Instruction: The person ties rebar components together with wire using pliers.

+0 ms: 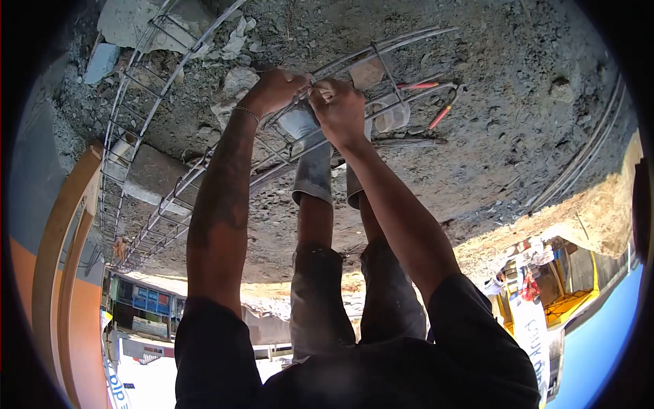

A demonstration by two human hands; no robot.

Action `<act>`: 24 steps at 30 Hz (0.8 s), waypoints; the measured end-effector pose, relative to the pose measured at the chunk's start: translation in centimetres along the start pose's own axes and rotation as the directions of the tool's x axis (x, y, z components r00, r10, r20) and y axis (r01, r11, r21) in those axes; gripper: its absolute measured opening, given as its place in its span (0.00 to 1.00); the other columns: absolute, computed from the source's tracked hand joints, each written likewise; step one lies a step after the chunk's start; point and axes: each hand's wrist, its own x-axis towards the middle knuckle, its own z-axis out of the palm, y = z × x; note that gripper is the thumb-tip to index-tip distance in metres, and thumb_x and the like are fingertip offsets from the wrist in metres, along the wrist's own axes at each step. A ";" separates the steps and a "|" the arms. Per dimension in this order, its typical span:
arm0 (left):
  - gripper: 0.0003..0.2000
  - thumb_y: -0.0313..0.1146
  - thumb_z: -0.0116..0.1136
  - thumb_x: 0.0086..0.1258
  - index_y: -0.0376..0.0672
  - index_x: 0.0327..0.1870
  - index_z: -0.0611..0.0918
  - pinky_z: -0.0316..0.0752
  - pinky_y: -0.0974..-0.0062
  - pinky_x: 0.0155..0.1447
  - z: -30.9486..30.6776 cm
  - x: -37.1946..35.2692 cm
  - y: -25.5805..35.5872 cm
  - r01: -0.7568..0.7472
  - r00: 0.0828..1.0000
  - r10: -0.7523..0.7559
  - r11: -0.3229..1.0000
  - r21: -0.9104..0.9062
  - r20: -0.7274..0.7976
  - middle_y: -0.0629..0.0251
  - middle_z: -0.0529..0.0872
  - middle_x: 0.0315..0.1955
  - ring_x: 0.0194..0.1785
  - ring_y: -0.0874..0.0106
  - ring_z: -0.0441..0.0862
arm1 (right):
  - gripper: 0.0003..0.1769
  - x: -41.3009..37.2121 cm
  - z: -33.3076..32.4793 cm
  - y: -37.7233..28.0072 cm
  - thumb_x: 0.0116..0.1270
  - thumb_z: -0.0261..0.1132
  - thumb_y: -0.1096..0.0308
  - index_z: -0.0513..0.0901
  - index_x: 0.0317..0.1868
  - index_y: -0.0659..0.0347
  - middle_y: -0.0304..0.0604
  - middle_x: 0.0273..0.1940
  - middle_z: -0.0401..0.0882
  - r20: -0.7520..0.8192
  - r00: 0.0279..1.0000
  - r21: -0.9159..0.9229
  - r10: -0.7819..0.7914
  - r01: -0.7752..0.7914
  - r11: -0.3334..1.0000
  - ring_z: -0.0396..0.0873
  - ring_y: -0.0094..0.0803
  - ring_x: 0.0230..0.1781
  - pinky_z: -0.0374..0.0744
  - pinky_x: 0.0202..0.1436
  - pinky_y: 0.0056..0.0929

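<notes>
My left hand point(281, 90), a bracelet at its wrist, is closed with its fingers curled at a bar of the rebar cage point(289, 151). Right beside it, my right hand point(338, 109) is closed in a pinch at the same joint. Whatever lies between its fingertips is too small to make out. The cage of long bars and square stirrups runs slantwise across in front of my feet. Just right of my hands, a tool with red handles point(439, 117) lies by the cage's end. A brick-like block point(368, 72) sits under the bars.
A second rebar cage point(146, 88) stretches along the left, near a concrete block point(158, 178) and wooden boards point(60, 204). Rubble and a large stone point(146, 24) lie at the upper left. Loose bars point(579, 163) rest on the dirt at right. My legs point(315, 218) stand close behind the cage.
</notes>
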 end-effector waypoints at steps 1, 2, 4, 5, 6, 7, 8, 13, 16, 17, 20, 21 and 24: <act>0.21 0.48 0.49 0.68 0.35 0.33 0.82 0.73 0.73 0.36 0.2 -0.2 0.5 -0.014 0.999 0.020 0.990 -0.140 0.041 0.61 0.82 0.24 0.29 0.72 0.79 | 0.09 0.0 -0.1 0.5 0.57 0.63 0.66 0.80 0.34 0.63 0.52 0.33 0.78 0.043 0.999 0.046 -0.013 0.011 0.999 0.78 0.44 0.37 0.76 0.39 0.36; 0.21 0.47 0.48 0.69 0.35 0.33 0.82 0.72 0.75 0.34 0.4 -1.3 1.6 -0.011 0.996 0.034 0.962 -0.273 0.081 0.63 0.81 0.24 0.28 0.76 0.77 | 0.09 0.0 -1.4 0.8 0.57 0.63 0.66 0.80 0.34 0.63 0.52 0.33 0.78 0.030 1.000 0.038 0.004 -0.005 0.999 0.78 0.44 0.37 0.76 0.39 0.36; 0.19 0.47 0.49 0.69 0.36 0.33 0.79 0.68 0.80 0.34 0.7 -2.6 2.7 0.085 0.996 -0.069 0.957 -0.277 0.064 0.69 0.79 0.24 0.26 0.81 0.72 | 0.10 0.0 -5.1 1.3 0.57 0.63 0.66 0.78 0.34 0.64 0.50 0.31 0.77 -0.318 0.945 0.043 -0.074 0.092 0.995 0.77 0.43 0.35 0.74 0.38 0.35; 0.19 0.47 0.49 0.69 0.36 0.35 0.79 0.68 0.80 0.34 0.7 -2.6 2.1 0.104 0.994 -0.094 0.951 -0.290 0.050 0.68 0.79 0.24 0.26 0.80 0.72 | 0.11 0.2 -7.2 3.1 0.57 0.63 0.65 0.77 0.35 0.65 0.48 0.31 0.76 -0.468 0.883 -0.013 -0.025 0.022 1.000 0.76 0.42 0.34 0.74 0.38 0.35; 0.19 0.47 0.48 0.69 0.35 0.36 0.79 0.68 0.80 0.34 0.8 -2.6 1.8 0.126 0.992 -0.120 0.945 -0.303 0.038 0.67 0.80 0.24 0.27 0.80 0.73 | 0.12 0.3 -9.7 6.0 0.57 0.63 0.64 0.76 0.35 0.66 0.47 0.31 0.75 -0.606 0.796 -0.056 0.014 -0.060 0.997 0.76 0.41 0.33 0.73 0.37 0.36; 0.18 0.46 0.48 0.70 0.36 0.37 0.79 0.68 0.81 0.34 1.1 -3.0 2.6 0.140 0.989 -0.150 0.953 -0.267 -0.016 0.67 0.79 0.25 0.27 0.80 0.73 | 0.14 0.2 -11.4 10.3 0.58 0.63 0.64 0.75 0.37 0.68 0.47 0.33 0.75 -0.679 0.712 -0.026 0.177 -0.264 0.964 0.75 0.40 0.33 0.72 0.37 0.37; 0.18 0.46 0.48 0.70 0.36 0.37 0.79 0.68 0.81 0.34 1.3 -3.1 2.7 0.148 0.988 -0.154 0.955 -0.256 -0.006 0.67 0.79 0.25 0.27 0.80 0.73 | 0.20 -0.3 -13.0 14.9 0.58 0.62 0.59 0.75 0.42 0.68 0.51 0.38 0.76 -0.678 0.684 -0.073 0.270 -0.428 0.901 0.75 0.43 0.38 0.73 0.42 0.38; 0.17 0.44 0.50 0.69 0.36 0.39 0.79 0.68 0.81 0.36 1.7 -3.5 2.6 0.162 0.970 -0.204 0.947 -0.278 -0.130 0.68 0.80 0.27 0.30 0.81 0.74 | 0.30 1.0 -15.1 27.8 0.58 0.58 0.53 0.69 0.54 0.68 0.59 0.49 0.74 -0.428 0.639 -0.386 0.639 -0.768 0.511 0.74 0.48 0.51 0.73 0.52 0.41; 0.18 0.45 0.48 0.70 0.36 0.42 0.80 0.68 0.80 0.41 1.8 -3.9 1.8 0.180 0.964 -0.202 0.974 -0.135 -0.174 0.66 0.82 0.30 0.33 0.79 0.75 | 0.27 3.5 -15.1 27.9 0.57 0.58 0.54 0.73 0.51 0.66 0.58 0.38 0.79 -0.235 0.499 -0.084 0.834 -0.866 0.493 0.78 0.47 0.45 0.75 0.49 0.41; 0.19 0.45 0.47 0.70 0.35 0.44 0.79 0.68 0.80 0.42 1.9 -4.2 1.8 0.159 0.963 -0.178 0.982 -0.104 -0.203 0.64 0.83 0.31 0.34 0.78 0.75 | 0.25 3.7 -14.8 28.2 0.57 0.57 0.54 0.75 0.48 0.66 0.58 0.35 0.80 -0.304 0.488 -0.106 0.818 -0.871 0.480 0.79 0.47 0.44 0.75 0.48 0.42; 0.22 0.46 0.42 0.72 0.32 0.47 0.78 0.68 0.76 0.48 2.3 -4.7 2.9 0.139 0.953 -0.152 0.988 -0.067 -0.261 0.59 0.83 0.36 0.39 0.73 0.78 | 0.23 3.8 -14.7 28.6 0.58 0.56 0.53 0.78 0.43 0.66 0.58 0.33 0.80 -0.378 0.529 -0.224 0.760 -0.849 0.479 0.79 0.48 0.43 0.75 0.47 0.43; 0.21 0.45 0.42 0.71 0.33 0.45 0.79 0.70 0.75 0.45 2.8 -4.8 2.6 0.036 0.930 -0.087 0.988 -0.148 -0.357 0.58 0.84 0.36 0.35 0.72 0.78 | 0.22 3.9 -14.8 28.4 0.59 0.55 0.53 0.80 0.40 0.66 0.57 0.34 0.80 -0.383 0.585 -0.332 0.715 -0.809 0.485 0.79 0.49 0.43 0.75 0.47 0.43; 0.16 0.40 0.46 0.69 0.34 0.42 0.79 0.71 0.66 0.49 3.0 -6.1 2.8 -0.084 0.864 0.005 0.987 -0.134 -0.503 0.54 0.82 0.39 0.40 0.63 0.79 | 0.23 1.5 -14.6 28.7 0.62 0.53 0.52 0.79 0.38 0.67 0.58 0.33 0.80 -0.519 0.665 -0.301 0.536 -0.730 0.614 0.78 0.53 0.40 0.74 0.42 0.46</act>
